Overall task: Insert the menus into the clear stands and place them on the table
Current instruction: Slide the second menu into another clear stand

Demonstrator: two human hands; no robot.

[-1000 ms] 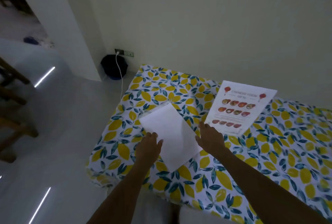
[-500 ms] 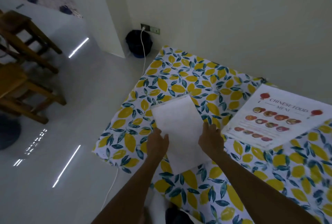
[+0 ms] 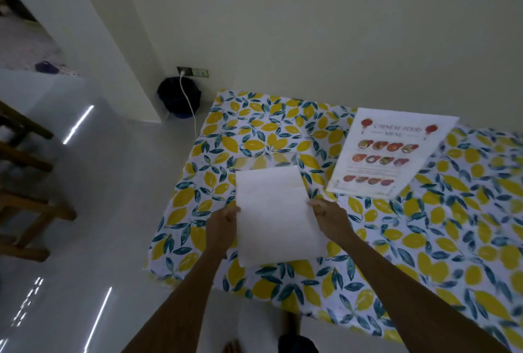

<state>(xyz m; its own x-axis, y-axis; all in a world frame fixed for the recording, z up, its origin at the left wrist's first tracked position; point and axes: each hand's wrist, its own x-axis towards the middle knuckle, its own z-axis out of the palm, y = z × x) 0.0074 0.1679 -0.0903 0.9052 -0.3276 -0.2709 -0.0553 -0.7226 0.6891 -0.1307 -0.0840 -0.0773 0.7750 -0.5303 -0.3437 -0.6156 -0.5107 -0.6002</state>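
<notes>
A white sheet, a menu with its blank back up [image 3: 278, 216], lies on the lemon-print tablecloth [image 3: 424, 239]. My left hand [image 3: 222, 226] grips its left edge and my right hand [image 3: 331, 218] grips its right edge. The sheet's far end sits inside a clear stand [image 3: 264, 162] lying flat on the cloth; the stand's transparent edge shows just beyond the paper. A second menu [image 3: 387, 154], printed "Chinese Food Menu" with dish pictures, lies face up to the right, apart from my hands.
The table stands against a pale wall. Left of it on the floor are a dark bin [image 3: 179, 96], a white cable [image 3: 190, 109] from a wall socket, and wooden chairs [image 3: 25, 183]. My feet show below the table's near edge.
The view has swung back to the right. Both hands have shifted from resting on the sheet to pinching its side edges, and the sheet now lies straighter, its far end in the clear stand.
</notes>
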